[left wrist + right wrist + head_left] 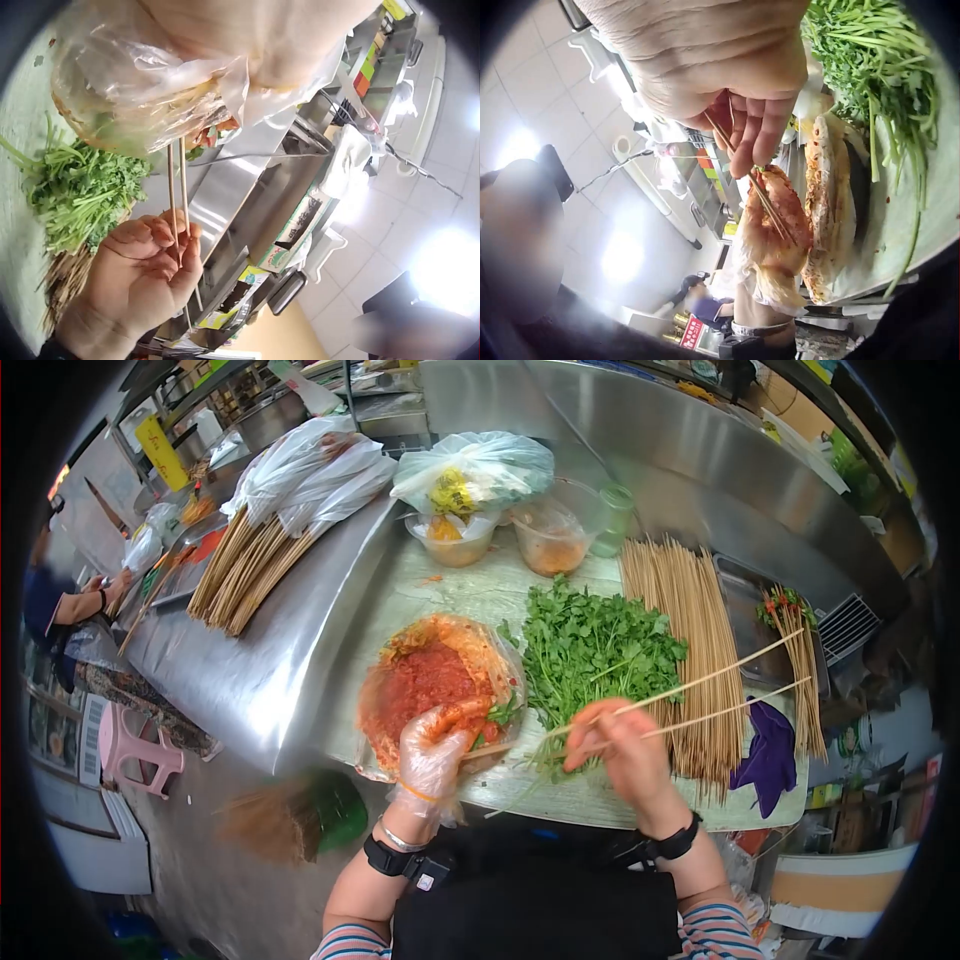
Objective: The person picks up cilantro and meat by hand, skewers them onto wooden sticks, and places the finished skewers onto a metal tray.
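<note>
Gloved left hand (pixel 432 752) grips meat (pixel 776 219), right hand (pixel 622 748) pinches skewers (pixel 720 666); yellow sign (pixel 161 452) unreadable.

Bare skewer pile (pixel 690 650) lay on the right of the surface (pixel 450 590), with a purple cloth (pixel 768 752) at its near right end. On the far side, a left tub (pixel 455 545) and a right tub (pixel 553 545) sat under a plastic bag (pixel 475 468), and a green cup (pixel 615 515) stood just right of them. A second skewer bundle (pixel 245 565) lay far left, its far ends under white bags (pixel 310 475). A pink stool (pixel 135 745) stood on the floor to the left.
</note>
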The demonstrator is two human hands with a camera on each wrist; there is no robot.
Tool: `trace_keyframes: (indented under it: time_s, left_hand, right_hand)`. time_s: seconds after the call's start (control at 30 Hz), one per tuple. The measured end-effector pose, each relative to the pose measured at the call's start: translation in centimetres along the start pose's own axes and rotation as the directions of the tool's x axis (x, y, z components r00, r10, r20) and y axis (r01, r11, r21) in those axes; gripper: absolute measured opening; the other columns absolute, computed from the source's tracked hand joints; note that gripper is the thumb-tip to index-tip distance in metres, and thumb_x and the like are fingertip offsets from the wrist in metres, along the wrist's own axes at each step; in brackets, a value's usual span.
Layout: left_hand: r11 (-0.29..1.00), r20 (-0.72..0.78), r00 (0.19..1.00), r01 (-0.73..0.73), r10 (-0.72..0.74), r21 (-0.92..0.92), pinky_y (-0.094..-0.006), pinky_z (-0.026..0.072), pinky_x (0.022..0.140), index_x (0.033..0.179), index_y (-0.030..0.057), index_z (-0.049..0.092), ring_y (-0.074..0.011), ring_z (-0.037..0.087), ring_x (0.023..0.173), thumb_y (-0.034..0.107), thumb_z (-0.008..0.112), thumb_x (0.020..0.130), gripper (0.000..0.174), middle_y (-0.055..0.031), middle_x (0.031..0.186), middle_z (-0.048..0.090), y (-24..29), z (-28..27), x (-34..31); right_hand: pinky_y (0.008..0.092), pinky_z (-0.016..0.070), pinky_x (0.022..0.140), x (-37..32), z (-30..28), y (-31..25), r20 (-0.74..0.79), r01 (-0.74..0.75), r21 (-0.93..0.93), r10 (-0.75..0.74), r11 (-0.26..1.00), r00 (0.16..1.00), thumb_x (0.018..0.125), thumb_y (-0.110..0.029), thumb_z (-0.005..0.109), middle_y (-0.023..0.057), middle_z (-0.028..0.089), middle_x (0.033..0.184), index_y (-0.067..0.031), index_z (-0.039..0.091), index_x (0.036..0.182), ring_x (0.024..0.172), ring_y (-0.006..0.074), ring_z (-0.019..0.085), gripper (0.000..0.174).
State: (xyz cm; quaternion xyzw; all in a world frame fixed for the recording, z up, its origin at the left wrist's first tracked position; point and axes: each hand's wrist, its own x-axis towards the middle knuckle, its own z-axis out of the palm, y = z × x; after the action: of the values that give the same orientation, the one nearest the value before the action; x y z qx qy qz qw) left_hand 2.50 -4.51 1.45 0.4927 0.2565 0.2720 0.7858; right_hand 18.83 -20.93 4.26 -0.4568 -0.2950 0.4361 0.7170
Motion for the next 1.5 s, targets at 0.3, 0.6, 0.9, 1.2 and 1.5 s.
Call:
trace_keyframes:
  time_s: [0.3,0.6,0.9,1.2,1.5]
  left_hand:
    - [0.976,0.022,0.999,-0.050,0.046,0.210,-0.0253,0.0504,0.076,0.106,-0.0057,0.064,-0.0129,0.063,0.083,-0.011,0.051,0.080,0.029,-0.0087,0.093,0.067,0.0,0.3,-0.5]
    - [0.987,0.080,0.995,0.079,-0.068,-0.142,-0.0301,0.0514,0.077,0.114,-0.0107,0.056,-0.0190,0.063,0.085,-0.006,0.051,0.082,0.033,-0.0143,0.096,0.065,-0.2,0.3,-0.4]
    - [0.915,0.171,0.970,0.222,-0.172,-0.338,-0.0322,0.0515,0.066,0.117,-0.0126,0.052,-0.0232,0.061,0.083,0.003,0.057,0.088,0.034,-0.0174,0.093,0.061,-0.5,-0.6,0.0]
    - [0.749,0.157,0.948,0.316,-0.278,-0.582,-0.0333,0.0552,0.081,0.117,-0.0125,0.050,-0.0265,0.059,0.092,-0.001,0.053,0.090,0.029,-0.0199,0.106,0.056,-1.0,-1.5,0.1]
    - [0.692,0.003,0.976,0.156,-0.218,-0.705,-0.0310,0.0578,0.076,0.122,-0.0005,0.051,-0.0235,0.061,0.096,0.010,0.049,0.096,0.028,-0.0158,0.110,0.058,-0.9,-0.9,0.4]
  right_hand:
    - [0.0282,0.0553,0.060,2.3,-2.3,1.1,-0.158,0.017,0.161,0.008,0.987,0.987,0.098,-0.021,0.042,0.0129,0.064,0.081,0.0002,0.055,0.101,0.066,0.0202,0.066,0.025]
    - [0.0251,0.0520,0.059,1.9,-1.8,-0.2,-0.199,0.035,-0.054,-0.045,0.998,0.979,0.099,-0.022,0.043,0.0101,0.064,0.080,-0.0010,0.055,0.100,0.065,0.0176,0.065,0.025]
    - [0.0272,0.0526,0.065,3.1,-2.3,-0.6,-0.050,0.092,-0.129,-0.099,0.987,0.994,0.099,-0.023,0.043,0.0102,0.064,0.084,0.0001,0.055,0.101,0.070,0.0181,0.065,0.026]
    - [0.0299,0.0543,0.066,4.3,-3.2,-0.9,0.082,0.145,-0.144,-0.134,0.979,0.988,0.099,-0.022,0.044,0.0131,0.064,0.086,0.0015,0.055,0.100,0.070,0.0209,0.066,0.026]
    - [0.0318,0.0561,0.066,-0.4,1.9,0.3,0.016,0.429,-0.251,-0.440,0.868,0.898,0.097,-0.013,0.045,0.0144,0.064,0.081,0.0039,0.057,0.100,0.073,0.0222,0.067,0.021]
